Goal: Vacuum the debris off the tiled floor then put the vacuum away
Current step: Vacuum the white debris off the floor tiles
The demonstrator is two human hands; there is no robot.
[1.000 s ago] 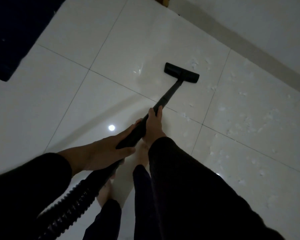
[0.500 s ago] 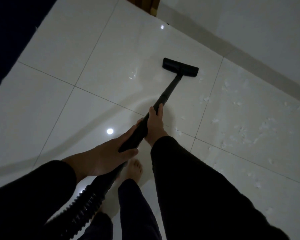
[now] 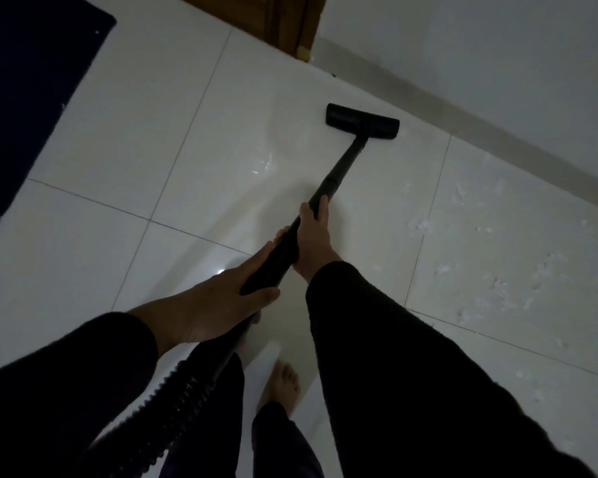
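Note:
Both my hands hold a black vacuum wand (image 3: 339, 170) that slants up and right across the white tiled floor (image 3: 125, 139). My right hand (image 3: 313, 241) grips the tube higher up. My left hand (image 3: 218, 305) holds its lower end, just above the ribbed black hose (image 3: 173, 405). The flat black floor nozzle (image 3: 362, 121) rests on the tile near the wall. Small white bits of debris (image 3: 497, 288) are scattered over the tiles to the right of the nozzle.
A white wall with a grey skirting (image 3: 497, 132) runs along the right. A brown wooden door frame (image 3: 283, 19) stands at the top. A dark blue mat (image 3: 32, 81) lies at the left. My bare foot (image 3: 280, 388) is beneath the wand.
The nozzle has slid farther forward toward the wall. The view has shifted, bringing the door frame and the mat into sight. Both hands keep their grip.

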